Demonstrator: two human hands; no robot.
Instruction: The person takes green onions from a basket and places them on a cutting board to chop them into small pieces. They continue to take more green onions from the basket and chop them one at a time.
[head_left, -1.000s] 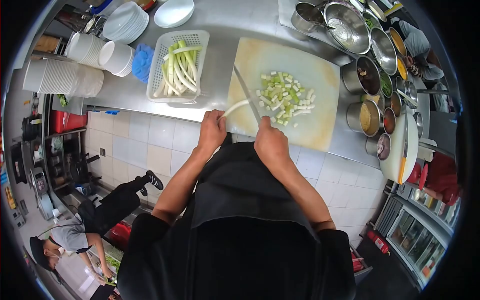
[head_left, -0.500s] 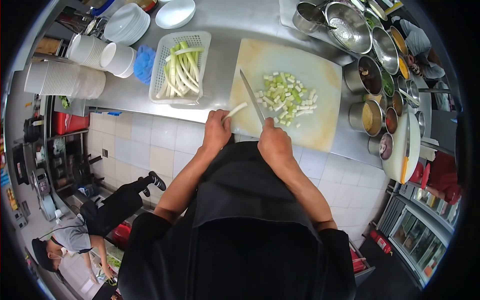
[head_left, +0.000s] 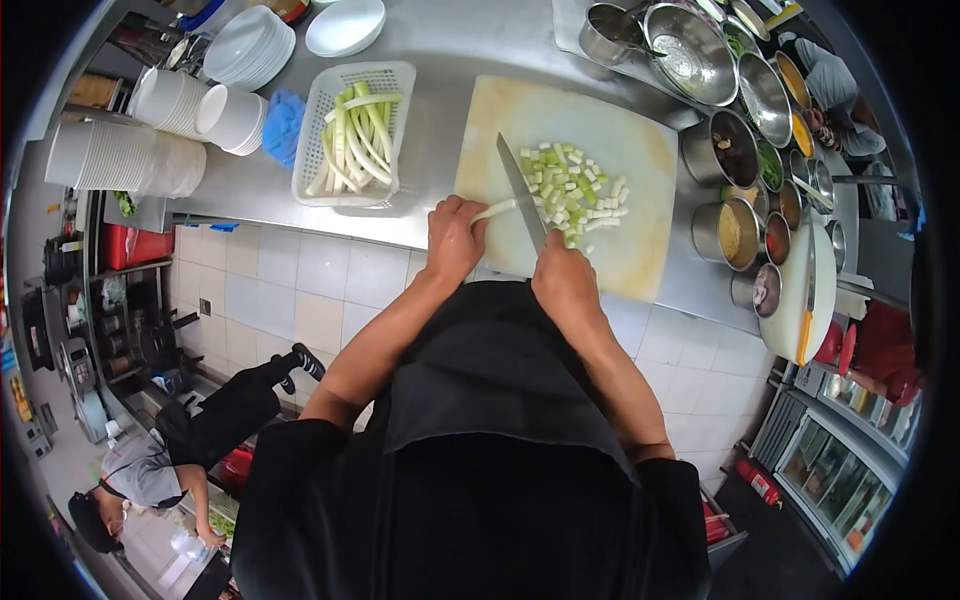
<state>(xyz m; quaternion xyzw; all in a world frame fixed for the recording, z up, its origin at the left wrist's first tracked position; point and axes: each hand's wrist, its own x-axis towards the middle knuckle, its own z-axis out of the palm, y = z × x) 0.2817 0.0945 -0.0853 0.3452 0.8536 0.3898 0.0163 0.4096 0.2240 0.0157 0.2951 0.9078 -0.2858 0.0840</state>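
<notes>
A white cutting board [head_left: 570, 105] with yellowish stains lies on the steel counter. My left hand [head_left: 456, 238] is closed around a pale scallion stalk [head_left: 496, 209] at the board's left front edge, the stalk's end pointing right. My right hand [head_left: 566, 274] grips the handle of a kitchen knife [head_left: 521, 188]. Its blade slants up and left across the board, beside the stalk's end. Just right of the blade lie many chopped scallion pieces [head_left: 570, 185], white and light green. Whole scallion stalks [head_left: 360, 140] fill a white plastic basket [head_left: 304, 165] left of the board.
Stacked white bowls [head_left: 250, 50] and plastic tubs [head_left: 125, 158] stand at the left, near a crumpled blue item [head_left: 284, 128]. Metal pots and bowls [head_left: 715, 240] of ingredients line the right side. A co-worker [head_left: 150, 470] bends over behind at the lower left.
Both hands have shifted slightly right; the knife moved with my right hand, and the stalk's end now sits close to the blade. The co-worker's arms have moved.
</notes>
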